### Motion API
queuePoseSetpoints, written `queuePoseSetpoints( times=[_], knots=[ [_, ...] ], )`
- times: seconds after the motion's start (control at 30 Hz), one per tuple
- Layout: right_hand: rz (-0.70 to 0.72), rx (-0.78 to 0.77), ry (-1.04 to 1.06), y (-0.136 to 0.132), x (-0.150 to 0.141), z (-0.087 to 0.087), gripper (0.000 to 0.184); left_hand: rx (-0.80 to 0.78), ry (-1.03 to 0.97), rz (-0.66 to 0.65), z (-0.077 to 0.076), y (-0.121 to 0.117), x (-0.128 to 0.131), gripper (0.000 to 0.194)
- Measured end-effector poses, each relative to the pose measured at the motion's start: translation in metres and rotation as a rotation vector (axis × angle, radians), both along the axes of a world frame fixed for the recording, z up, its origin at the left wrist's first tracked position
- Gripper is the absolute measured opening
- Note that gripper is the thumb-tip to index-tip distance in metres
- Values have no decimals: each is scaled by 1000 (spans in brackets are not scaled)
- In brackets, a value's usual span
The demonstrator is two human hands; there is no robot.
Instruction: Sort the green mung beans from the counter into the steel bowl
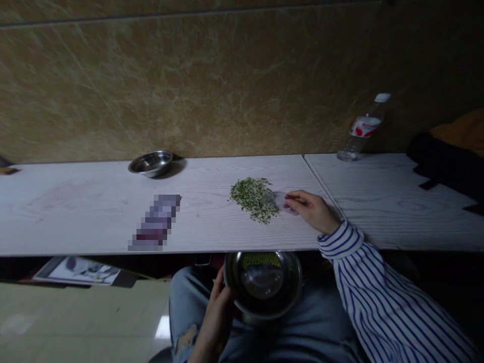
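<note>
Small green beans, like mung beans (251,198), lie spread in a loose patch on the white wood-grain table (204,232). At the patch's right edge, my right hand (312,209) pinches a thin, see-through plastic piece (280,200), whose far side reaches the beans. Its exact kind is unclear. Below the table's front edge, my left hand (221,305) grips the left rim of a steel bowl (293,302), which is over my lap and tilted. More green beans (260,259) sit inside the bowl, gathered along its far side.
A smaller steel bowl (151,165) stands near the wall, left of the beans. A blurred-out rectangular item (157,222) lies at the table's front left. At the back right are a plastic bottle (361,128) and dark cloth (446,166).
</note>
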State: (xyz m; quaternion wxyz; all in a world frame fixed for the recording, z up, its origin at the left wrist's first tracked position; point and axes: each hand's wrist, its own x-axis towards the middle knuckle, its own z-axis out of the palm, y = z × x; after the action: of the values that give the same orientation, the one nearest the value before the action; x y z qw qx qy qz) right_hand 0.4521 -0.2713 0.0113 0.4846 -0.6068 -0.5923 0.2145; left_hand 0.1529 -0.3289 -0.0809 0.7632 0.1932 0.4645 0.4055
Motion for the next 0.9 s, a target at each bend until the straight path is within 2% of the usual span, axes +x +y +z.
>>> queuePoseSetpoints(
  times=[0.13, 0.23, 0.33, 0.5, 0.6, 0.77, 0.9],
  knots=[
    [189, -30, -291, -18, -5, 9, 21, 15, 3, 29, -4, 1, 0, 82],
    [263, -36, -403, -16, -8, 11, 19, 16, 3, 23, -9, 1, -1, 80],
    [263, -79, -404, -1, -9, 9, 20, 11, 14, 18, -11, 0, -4, 77],
    [259, -126, -357, 27, -8, 6, 22, 43, -31, 26, -5, -3, -8, 69],
    [268, -143, -345, 40, -8, 6, 23, 33, -56, 33, -3, -4, -6, 71],
    [271, -153, -359, 57, -11, 13, 21, 22, -74, 49, -7, -3, -4, 69],
    [264, -175, -356, 67, -12, 18, 20, -12, -89, 21, -6, -1, -3, 76]
  ],
)
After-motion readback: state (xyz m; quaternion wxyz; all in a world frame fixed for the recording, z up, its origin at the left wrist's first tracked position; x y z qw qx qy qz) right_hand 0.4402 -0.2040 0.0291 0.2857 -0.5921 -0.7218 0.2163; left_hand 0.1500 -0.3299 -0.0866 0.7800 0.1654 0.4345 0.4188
